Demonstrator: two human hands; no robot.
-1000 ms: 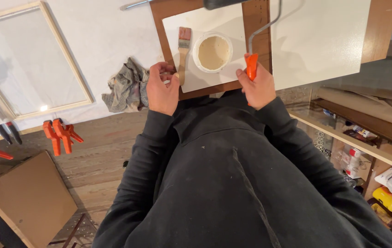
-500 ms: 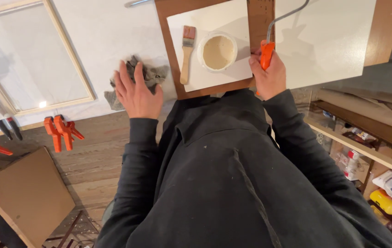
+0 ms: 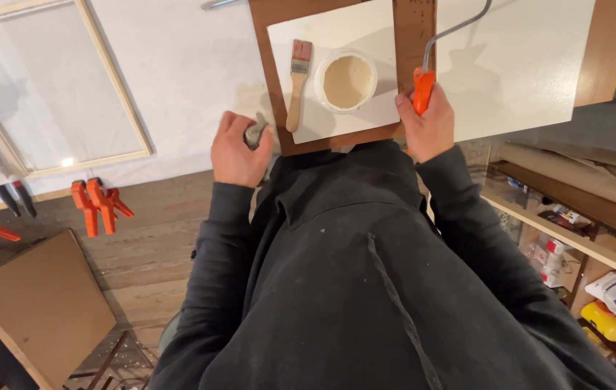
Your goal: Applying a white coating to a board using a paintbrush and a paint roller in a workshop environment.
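Grey rag (image 3: 255,132) is bunched in the left hand (image 3: 238,150), while the right hand (image 3: 429,127) grips an orange roller handle (image 3: 421,90).

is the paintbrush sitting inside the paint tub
No, the paintbrush lies flat on the white board beside the paint tub, to its left and outside it.

grey rag (image 3: 255,133) bunched, orange roller handle (image 3: 421,91) upright
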